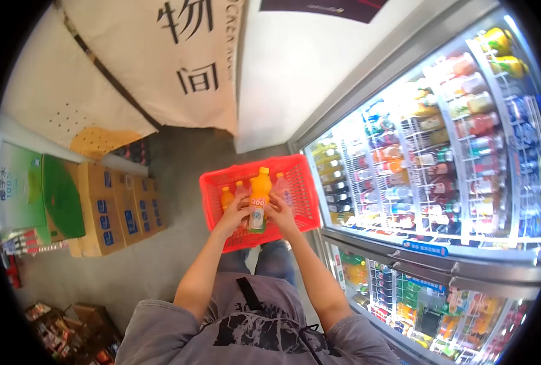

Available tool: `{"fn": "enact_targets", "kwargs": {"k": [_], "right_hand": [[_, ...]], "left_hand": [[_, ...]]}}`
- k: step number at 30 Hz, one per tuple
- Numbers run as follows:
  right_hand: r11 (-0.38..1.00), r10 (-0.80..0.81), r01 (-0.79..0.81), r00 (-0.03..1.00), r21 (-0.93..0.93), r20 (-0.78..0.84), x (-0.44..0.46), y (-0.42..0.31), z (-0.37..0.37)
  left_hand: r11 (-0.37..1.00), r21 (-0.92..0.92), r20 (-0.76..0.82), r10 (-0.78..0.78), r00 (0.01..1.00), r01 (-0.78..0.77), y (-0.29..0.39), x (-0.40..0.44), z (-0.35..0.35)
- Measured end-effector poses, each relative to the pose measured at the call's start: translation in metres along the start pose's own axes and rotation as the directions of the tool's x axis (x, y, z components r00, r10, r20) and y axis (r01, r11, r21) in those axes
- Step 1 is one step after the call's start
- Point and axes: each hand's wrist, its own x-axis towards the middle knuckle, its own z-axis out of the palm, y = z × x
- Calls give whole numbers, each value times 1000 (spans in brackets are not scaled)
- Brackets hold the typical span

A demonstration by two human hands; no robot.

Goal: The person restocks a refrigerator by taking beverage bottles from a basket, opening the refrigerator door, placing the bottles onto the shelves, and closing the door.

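Between my two hands I hold an orange juice bottle (pixel 260 190), upright, with an orange cap and a label reading Qoo. My left hand (pixel 236 212) wraps its left side and my right hand (pixel 279 213) its right side. Directly beneath is a red plastic shopping basket (pixel 215 224). Inside the basket stand another orange bottle (pixel 227 198), a pink bottle (pixel 240 189) to its right, and a second pinkish bottle (pixel 281 187) on the right side. The held bottle hides part of the basket's inside.
A lit drinks fridge (pixel 404 152) with rows of bottles fills the right side; its lower part (pixel 428 298) shows more drinks. Stacked cardboard boxes (pixel 109 210) stand at left beside a green carton (pixel 63 194). A printed cloth curtain (pixel 130 55) hangs ahead. Boxes of goods (pixel 69 331) sit lower left.
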Motion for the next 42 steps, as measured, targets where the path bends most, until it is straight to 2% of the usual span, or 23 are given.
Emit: {"fn": "enact_targets", "kwargs": {"k": [3,4,5,9,11,12,14,15,17,19,24,25,26,30,32,37,41,42], "right_hand": [[998,-47,49,998,29,-48,-27,-33,-13],[993,-113,115,992,33,-63,-35,-39,-22],[983,-178,182,981,38,-81,-42,-44,-31],[958,-270,283,939,34,-213,-95,-86,-60],[928,-338,368,895,55,-291,-115,-84,-84],[913,-388,408,870,4,-303,-130,-89,-94],[889,-434,458,817,-31,-380,-169,-102,-105],[851,-504,518,753,-92,-423,-182,-98,-115],[849,-509,509,713,-142,-483,-219,-99,-133],[838,-515,519,654,-167,-554,-255,-93,-146],[755,-576,632,511,-174,-638,-337,-78,-168],[736,-583,655,481,-174,-655,-352,-76,-170],[736,-563,664,494,-131,-662,-368,-74,-172],[711,-576,688,449,-148,-683,-413,-71,-173],[709,-591,684,443,-172,-674,-427,-70,-177],[685,-646,682,404,-257,-648,-447,-69,-189],[707,-616,666,414,-238,-670,-465,-74,-191],[668,-660,691,377,-277,-650,-467,-78,-199]], "left_hand": [[999,41,140,-7,990,2,22,5,27],[999,52,169,0,986,-9,28,7,40],[996,78,220,13,975,-31,34,9,54],[979,152,383,65,921,-133,55,8,122],[982,163,455,12,891,-97,69,-4,162],[986,159,480,-27,877,-57,73,-11,183],[972,225,562,-72,824,-69,72,-18,220],[961,265,594,-94,799,-83,70,-25,239],[939,321,635,-116,764,-125,59,-37,274],[930,309,715,-87,694,-201,42,-44,303],[903,374,792,-193,580,-211,17,-100,367],[902,344,830,-164,533,-259,7,-105,375],[900,312,864,-136,485,-305,-2,-110,381],[897,312,870,-138,474,-312,-17,-146,402],[933,252,868,-100,487,-257,-22,-162,409],[914,229,877,-45,478,-335,-38,-171,429],[909,215,891,-33,453,-357,-36,-180,438],[913,215,879,-25,476,-348,-36,-181,442]]}}
